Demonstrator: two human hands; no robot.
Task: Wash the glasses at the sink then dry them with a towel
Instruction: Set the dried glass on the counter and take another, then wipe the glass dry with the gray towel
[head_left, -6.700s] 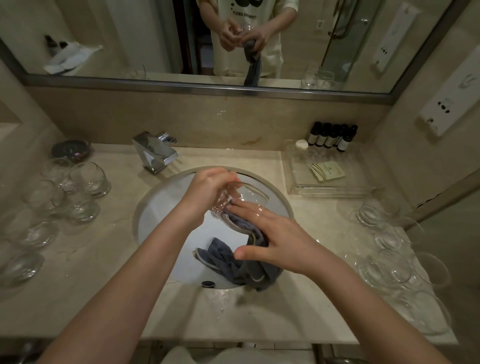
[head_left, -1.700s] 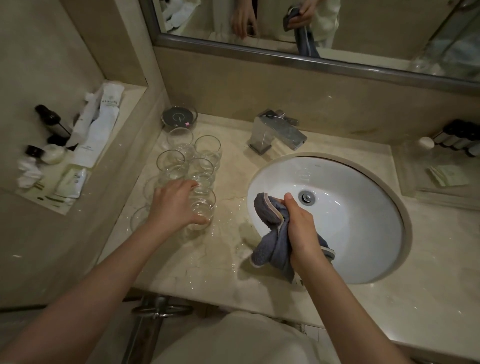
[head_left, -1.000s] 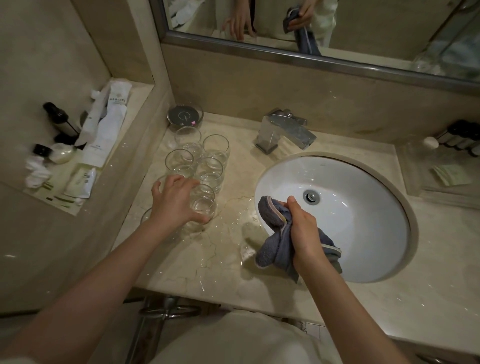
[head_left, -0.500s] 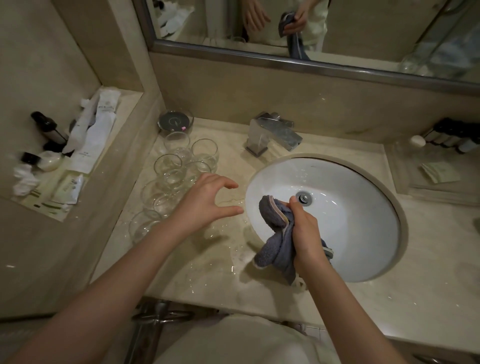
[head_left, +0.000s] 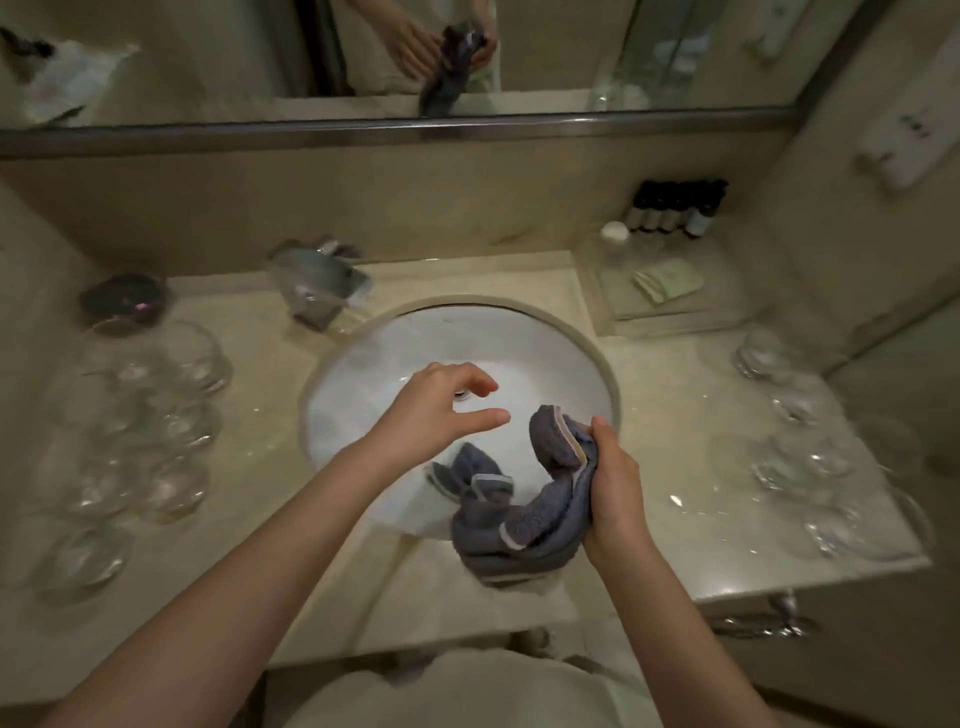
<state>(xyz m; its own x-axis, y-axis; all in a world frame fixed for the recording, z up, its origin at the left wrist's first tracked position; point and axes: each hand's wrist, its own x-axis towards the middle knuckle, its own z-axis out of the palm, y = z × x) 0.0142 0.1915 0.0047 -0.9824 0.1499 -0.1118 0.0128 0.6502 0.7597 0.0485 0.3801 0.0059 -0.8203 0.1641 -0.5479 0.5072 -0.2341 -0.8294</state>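
Put a glass down w/ the others at left a sec ago; now left hand (head_left: 441, 410) empty, fingers spread loose, hanging over the sink (head_left: 608, 374) mid-frame. Right hand (head_left: 613, 483) squeezing the gray towel (head_left: 524, 525), curled tight round it, towel drooping over the sink's near rim. Means one more glass likely done, next one due. Glasses in two bunches on the tabletop (head_left: 519, 280): left glasses (head_left: 156, 415) at frame left, right glasses (head_left: 810, 441) at frame right, both blurry, can't count. Probably next pick from the right bunch, but can't tell which side is wet. Room to move: open air over the sink, good for drying. Tight spots: tap (head_left: 319, 283) upper left of the sink, clear tray (head_left: 670, 306) upper right. Right bunch sits close to the tabletop's near edge at lower right, easy to knock off. Left bunch packed close, touching, so careful reach in. Tabletop looks wet, maybe slippy.
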